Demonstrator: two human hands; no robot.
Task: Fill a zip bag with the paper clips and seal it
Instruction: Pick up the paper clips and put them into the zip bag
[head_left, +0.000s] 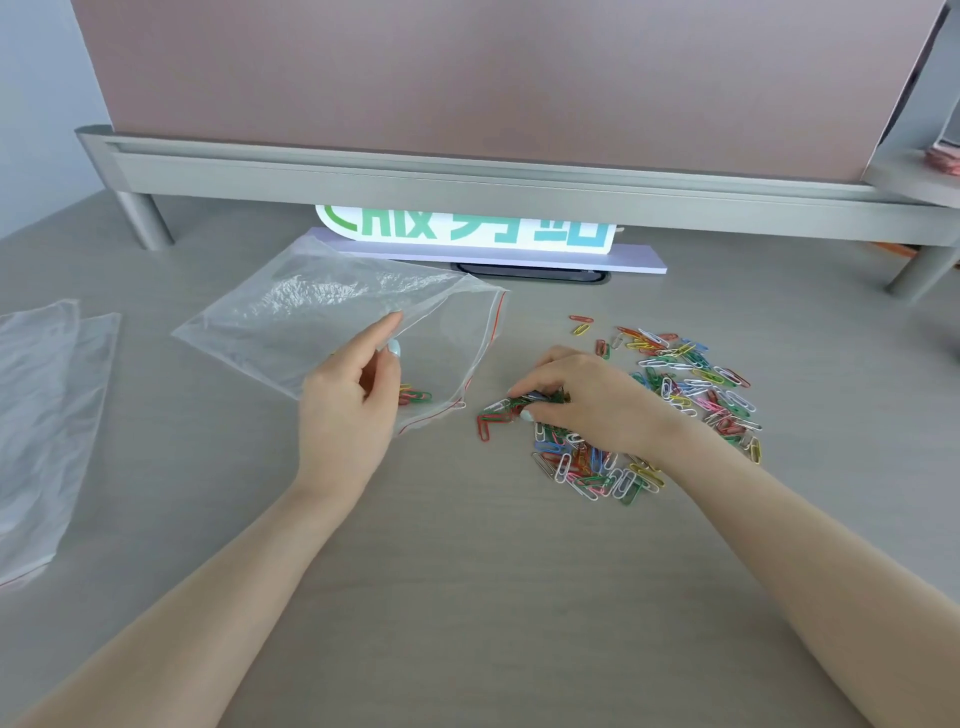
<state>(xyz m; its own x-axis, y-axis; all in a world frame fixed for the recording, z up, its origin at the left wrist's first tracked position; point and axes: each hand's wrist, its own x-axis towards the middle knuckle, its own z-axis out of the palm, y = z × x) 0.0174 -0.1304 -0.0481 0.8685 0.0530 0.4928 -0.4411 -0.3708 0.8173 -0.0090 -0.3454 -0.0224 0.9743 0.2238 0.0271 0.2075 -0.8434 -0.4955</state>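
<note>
A: Nearest are the two bare forearms reaching over the grey desk (467, 597). What are the hands doing?

B: The left hand (348, 410) holds the upper lip of the zip bag (332, 322) between thumb and fingers, keeping the mouth lifted. The right hand (582, 400) has its fingers curled round a small bunch of paper clips (675, 384), just right of the bag's mouth.

A: Where do the clips lie?

B: Most are scattered in a loose heap to the right, under and beyond the right hand. A few already sit inside the bag, near the opening by the left thumb.

A: How will they handle?

B: Light, thin wire, likely slippery and prone to tangle, so I'd take pinches rather than big handfuls. The bag looks soft and limp; its mouth probably sags unless held at the red zip strip (496, 322).

A: Anything else?

B: More clear bags (47, 415) lie flat at the far left, and a white sign (467, 228) stands under the shelf at the back.
</note>
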